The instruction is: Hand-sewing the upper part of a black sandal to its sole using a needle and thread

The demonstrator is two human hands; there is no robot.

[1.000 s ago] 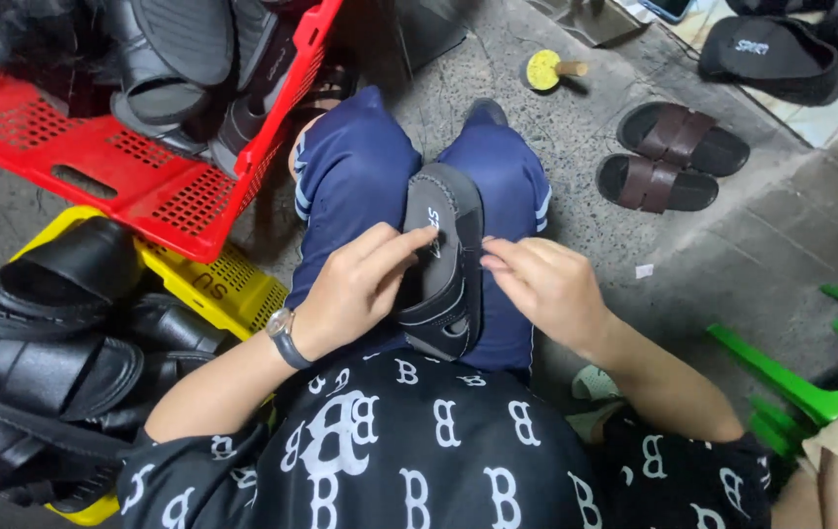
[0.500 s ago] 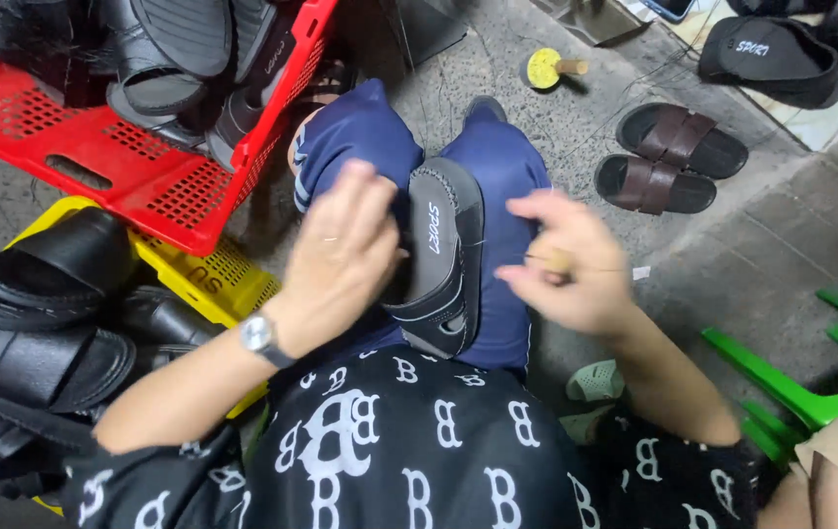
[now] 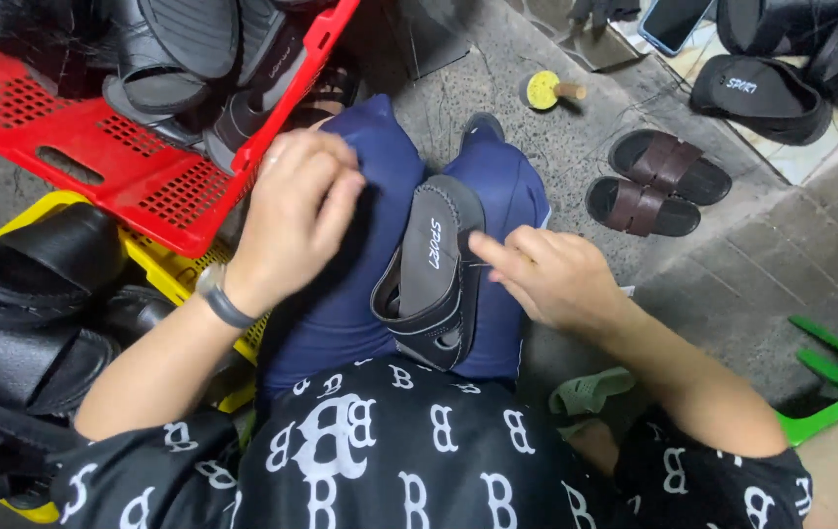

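A grey sandal lies sole-up across the person's lap, resting on the blue trousers between the two knees, its toe end pointing away from the body and its strap side facing down.

The right hand is at the sandal's right edge. Its index finger is stretched out and touches the side of the sole near the middle, while the other fingers are loosely curled; it grips nothing.

The left hand is raised above the left thigh, just left of the sandal and apart from it. Its fingers are bent and held close together, and it holds nothing that can be seen. A dark watch sits on that wrist.

To the left, a red crate holds a pile of black sandals, and beside it, nearer the body, a yellow crate holds more of them.

On the concrete floor to the right, a pair of brown sandals lies side by side. Beyond them is a single black sandal. A small yellow-headed brush lies on the floor past the knees. A green plastic chair shows at the right edge, and a pale green slipper sits under the right forearm.
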